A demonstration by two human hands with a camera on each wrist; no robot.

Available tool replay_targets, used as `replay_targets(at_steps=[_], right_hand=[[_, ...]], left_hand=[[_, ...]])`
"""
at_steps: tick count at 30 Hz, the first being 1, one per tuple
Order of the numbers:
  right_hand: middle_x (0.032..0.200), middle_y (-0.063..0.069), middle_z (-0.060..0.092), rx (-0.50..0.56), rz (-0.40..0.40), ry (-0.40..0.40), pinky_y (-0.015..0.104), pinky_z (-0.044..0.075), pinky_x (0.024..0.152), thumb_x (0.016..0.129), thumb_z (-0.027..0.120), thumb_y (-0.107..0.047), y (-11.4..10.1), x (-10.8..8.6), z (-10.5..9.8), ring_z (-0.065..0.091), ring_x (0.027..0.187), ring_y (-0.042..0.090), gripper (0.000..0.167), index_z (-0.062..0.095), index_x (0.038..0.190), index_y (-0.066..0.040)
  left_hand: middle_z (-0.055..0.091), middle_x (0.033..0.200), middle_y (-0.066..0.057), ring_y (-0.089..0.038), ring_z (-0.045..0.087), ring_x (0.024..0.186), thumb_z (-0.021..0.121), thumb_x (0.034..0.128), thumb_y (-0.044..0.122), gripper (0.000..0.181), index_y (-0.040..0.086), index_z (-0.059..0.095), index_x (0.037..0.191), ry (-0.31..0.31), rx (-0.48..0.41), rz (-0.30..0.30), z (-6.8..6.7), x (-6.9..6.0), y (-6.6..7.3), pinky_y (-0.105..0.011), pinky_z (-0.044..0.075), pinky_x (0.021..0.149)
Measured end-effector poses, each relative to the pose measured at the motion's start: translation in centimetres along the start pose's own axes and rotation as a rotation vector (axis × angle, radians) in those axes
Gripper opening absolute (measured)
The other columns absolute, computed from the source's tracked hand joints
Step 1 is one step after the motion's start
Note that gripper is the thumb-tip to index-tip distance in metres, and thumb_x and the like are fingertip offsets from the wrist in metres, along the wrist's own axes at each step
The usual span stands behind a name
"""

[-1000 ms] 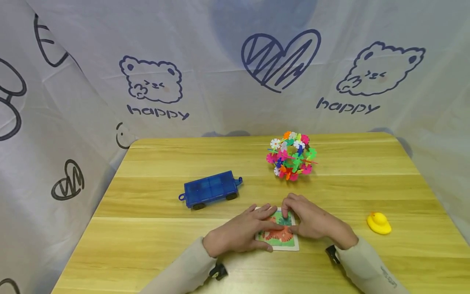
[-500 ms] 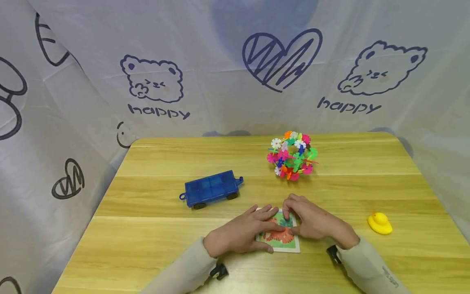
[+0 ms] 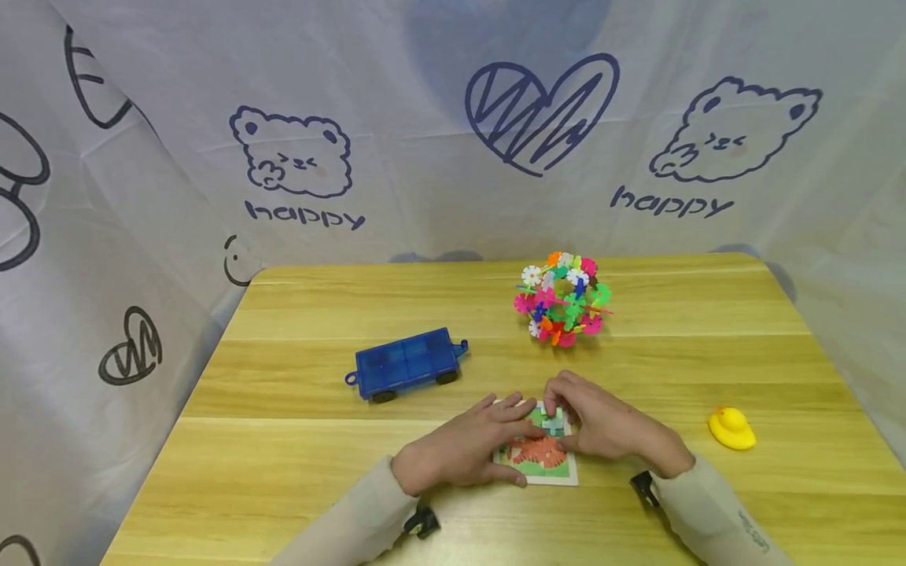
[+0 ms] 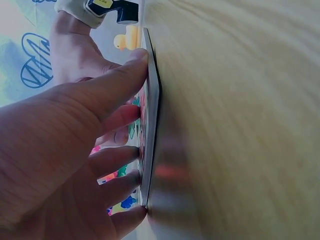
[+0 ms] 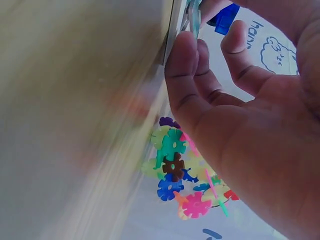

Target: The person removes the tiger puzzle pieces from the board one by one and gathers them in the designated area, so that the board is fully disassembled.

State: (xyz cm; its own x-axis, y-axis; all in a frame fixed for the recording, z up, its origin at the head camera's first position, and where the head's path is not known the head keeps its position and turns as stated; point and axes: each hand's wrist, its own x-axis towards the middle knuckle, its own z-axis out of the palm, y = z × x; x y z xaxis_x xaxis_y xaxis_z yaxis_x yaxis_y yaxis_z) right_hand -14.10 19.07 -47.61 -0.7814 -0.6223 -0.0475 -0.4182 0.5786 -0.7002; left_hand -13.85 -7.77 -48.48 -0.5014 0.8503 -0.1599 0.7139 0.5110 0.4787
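fingers spread, the left hand (image 3: 463,448) presses on the flat, square, white-rimmed puzzle board (image 3: 559,481), while the right hand (image 3: 605,420) seems to pinch a thin, shiny, blue-green puzzle piece (image 3: 554,425) at the board's far right corner. that piece looks light, stiff and a bit slippery, so hold its rim. it tips up, its long way hard to tell, but the board's sides point toward the back edge of the yellow wooden table (image 3: 269,464).

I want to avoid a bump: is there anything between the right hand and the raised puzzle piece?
Nothing visible: the right hand touches the raised piece. The left hand rests on the puzzle, close by.
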Motion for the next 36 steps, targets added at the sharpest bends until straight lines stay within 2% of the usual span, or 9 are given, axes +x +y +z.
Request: replay_targets(at_steps=[5, 11, 18, 22, 29, 36], right_hand=[[0.100, 0.003, 0.057, 0.036, 0.012, 0.007, 0.022, 0.048, 0.072, 0.083, 0.091, 0.002, 0.2, 0.1, -0.2, 0.053, 0.084, 0.011, 0.042, 0.058, 0.103, -0.013], [0.094, -0.001, 0.064, 0.078, 0.030, 0.052, 0.024, 0.054, 0.076, 0.091, 0.081, 0.005, 0.3, 0.3, -0.3, 0.058, 0.086, 0.009, 0.028, 0.061, 0.100, -0.012], [0.094, -0.002, 0.069, 0.130, 0.030, 0.082, 0.025, 0.059, 0.080, 0.095, 0.078, 0.004, 0.3, 0.2, -0.6, 0.065, 0.088, 0.007, 0.022, 0.064, 0.097, -0.014], [0.095, -0.002, 0.072, 0.130, 0.031, 0.109, 0.026, 0.061, 0.082, 0.095, 0.078, 0.002, 0.3, 0.0, -1.0, 0.067, 0.089, 0.008, 0.021, 0.065, 0.097, -0.015], [0.098, -0.002, 0.072, 0.127, 0.113, 0.151, 0.026, 0.061, 0.083, 0.097, 0.078, 0.000, 0.5, -0.4, -2.1, 0.068, 0.094, 0.012, 0.020, 0.065, 0.098, -0.016], [0.101, 0.002, 0.073, 0.117, 0.117, 0.212, 0.028, 0.062, 0.084, 0.099, 0.077, -0.001, 1.3, -1.1, -3.6, 0.069, 0.096, 0.015, 0.014, 0.067, 0.101, -0.011]], left_hand=[[0.027, 0.182, -0.005, -0.028, 0.023, 0.170, 0.076, 0.1002, 0.048, 0.070, 0.026, 0.053, 0.163, -0.002, 0.004, -0.004, 0.0, 0.0, 0.0, -0.059, 0.021, 0.139], [0.029, 0.181, -0.005, -0.027, 0.025, 0.170, 0.077, 0.0998, 0.049, 0.070, 0.026, 0.054, 0.162, 0.000, 0.011, -0.010, 0.0, 0.1, 0.1, -0.058, 0.022, 0.139], [0.030, 0.181, -0.007, -0.029, 0.026, 0.170, 0.078, 0.0997, 0.047, 0.069, 0.024, 0.055, 0.161, 0.007, 0.004, -0.001, -0.1, 0.0, 0.1, -0.058, 0.023, 0.138], [0.030, 0.181, -0.007, -0.030, 0.027, 0.170, 0.078, 0.0999, 0.047, 0.070, 0.024, 0.055, 0.161, 0.011, 0.000, 0.003, -0.1, 0.0, 0.0, -0.058, 0.024, 0.138], [0.030, 0.181, -0.007, -0.029, 0.025, 0.170, 0.078, 0.1000, 0.046, 0.069, 0.024, 0.055, 0.161, 0.005, -0.005, -0.002, -0.1, 0.0, 0.0, -0.057, 0.023, 0.139], [0.028, 0.182, -0.007, -0.029, 0.024, 0.171, 0.077, 0.1002, 0.047, 0.071, 0.025, 0.053, 0.163, 0.014, -0.006, -0.006, -0.1, 0.0, -0.1, -0.056, 0.021, 0.139]])
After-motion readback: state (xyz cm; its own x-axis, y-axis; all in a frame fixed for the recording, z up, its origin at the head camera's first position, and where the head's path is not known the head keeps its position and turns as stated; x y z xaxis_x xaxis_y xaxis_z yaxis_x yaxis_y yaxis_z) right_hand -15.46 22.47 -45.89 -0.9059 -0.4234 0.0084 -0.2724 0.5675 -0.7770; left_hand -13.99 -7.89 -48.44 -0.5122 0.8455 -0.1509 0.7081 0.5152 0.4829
